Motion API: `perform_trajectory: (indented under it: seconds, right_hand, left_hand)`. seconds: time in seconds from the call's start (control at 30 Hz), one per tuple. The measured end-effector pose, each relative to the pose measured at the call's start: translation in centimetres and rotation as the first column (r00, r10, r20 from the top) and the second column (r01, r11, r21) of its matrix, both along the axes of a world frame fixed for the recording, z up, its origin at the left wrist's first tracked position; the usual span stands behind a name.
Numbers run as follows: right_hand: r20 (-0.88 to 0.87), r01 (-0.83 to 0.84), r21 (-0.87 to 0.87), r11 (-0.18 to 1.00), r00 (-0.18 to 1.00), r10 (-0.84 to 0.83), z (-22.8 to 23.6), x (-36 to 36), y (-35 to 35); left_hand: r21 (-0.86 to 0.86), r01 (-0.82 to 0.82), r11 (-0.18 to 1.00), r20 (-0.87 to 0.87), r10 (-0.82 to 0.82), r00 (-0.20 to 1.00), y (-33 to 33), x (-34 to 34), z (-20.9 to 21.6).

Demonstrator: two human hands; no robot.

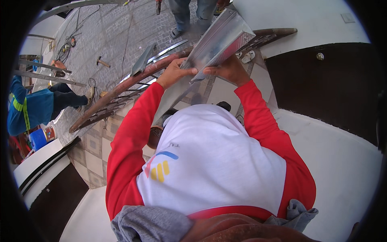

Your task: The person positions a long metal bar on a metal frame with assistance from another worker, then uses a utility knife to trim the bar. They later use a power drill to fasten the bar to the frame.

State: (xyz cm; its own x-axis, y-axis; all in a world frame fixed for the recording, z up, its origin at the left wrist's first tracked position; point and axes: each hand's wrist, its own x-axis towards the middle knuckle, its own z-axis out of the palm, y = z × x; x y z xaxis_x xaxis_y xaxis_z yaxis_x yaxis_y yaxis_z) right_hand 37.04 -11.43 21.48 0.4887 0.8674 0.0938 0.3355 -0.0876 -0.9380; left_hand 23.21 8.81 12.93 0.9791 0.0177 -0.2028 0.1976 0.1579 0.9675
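Observation:
Both my hands hold a long, silvery sheet-metal channel with raised side walls (219,37), tilted away from me toward the far right. My left hand (174,74) closes on its near left edge, the thumb pointing inward. On the near right side, my right hand (231,71) grips the other wall, with its thumb close to the left one; its remaining fingers are partly hidden behind the metal. Beneath the channel runs a curved railing with a brown wooden handrail (121,88) and dark bars.
Past the railing, a hammer (103,62), cables and metal strips (168,49) lie on the paved ground. A person in blue (40,108) is at left near a blue bucket (38,139). Another person's legs (181,17) stand ahead. A dark brown door (318,82) is at right.

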Motion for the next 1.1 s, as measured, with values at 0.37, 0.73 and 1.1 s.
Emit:
perform_trajectory:
  seconds: [0.37,0.73,1.1]
  right_hand:
    - [-0.349,0.106,0.122,0.987,0.935,-0.057,-3.6,-2.0,-0.9]
    - [-0.103,0.397,0.030,0.917,0.914,-0.392,-3.1,-5.4,3.3]
    - [-0.227,0.227,0.161,0.961,0.956,-0.187,-3.4,-6.0,4.3]
  left_hand:
    - [0.266,-0.451,0.852,0.171,0.419,0.892,0.6,-0.2,0.0]
    - [0.405,-0.712,0.573,0.454,0.550,0.701,-5.1,-3.5,3.6]
    - [0.292,-0.601,0.744,0.563,0.374,0.737,-3.1,-7.4,4.1]
